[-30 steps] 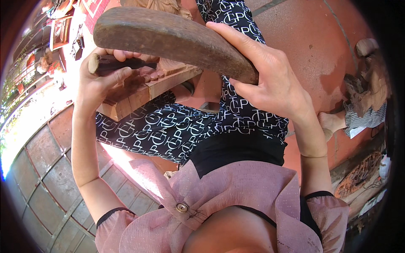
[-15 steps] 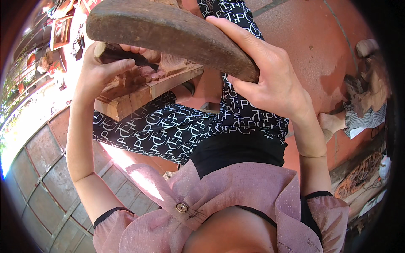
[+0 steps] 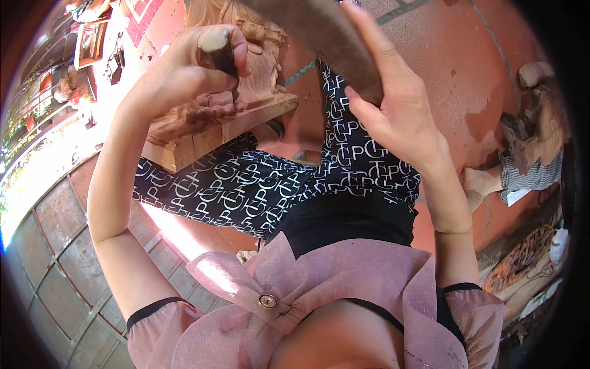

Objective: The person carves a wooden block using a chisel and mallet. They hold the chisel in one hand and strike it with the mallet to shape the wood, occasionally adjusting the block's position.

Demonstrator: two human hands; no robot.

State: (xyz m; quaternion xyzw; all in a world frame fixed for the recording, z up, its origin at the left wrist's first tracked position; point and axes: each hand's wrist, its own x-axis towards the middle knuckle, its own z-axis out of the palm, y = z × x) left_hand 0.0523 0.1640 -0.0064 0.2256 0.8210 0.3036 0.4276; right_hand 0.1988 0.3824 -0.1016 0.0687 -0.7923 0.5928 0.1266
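Closed round a dark-handled chisel (image 3: 217, 52), my left hand (image 3: 175, 74) is over the wood carving (image 3: 261, 67) at the upper left. The chisel's pale, worn butt points up toward me, and its lower end meets or hides behind the carved detail near the thick base block (image 3: 215, 132). My right hand (image 3: 396, 101) grips the near end of a curved wooden mallet (image 3: 335, 46), blurred by motion. The mallet slants to the upper left, over part of the carving, with its far end beyond the top edge.
My legs in patterned black trousers (image 3: 227, 190) lie around the carving on red floor tiles (image 3: 442, 67). A dark curved piece (image 3: 275, 127) shows behind the base. At right are another person's foot (image 3: 482, 184) and a brown carved-looking piece (image 3: 541, 123). Greyish tiles (image 3: 80, 258) lie at lower left.
The mallet has swung up and away toward the top edge, uncovering the upper carving. My left hand has moved up and right with the chisel, which now stands more upright.
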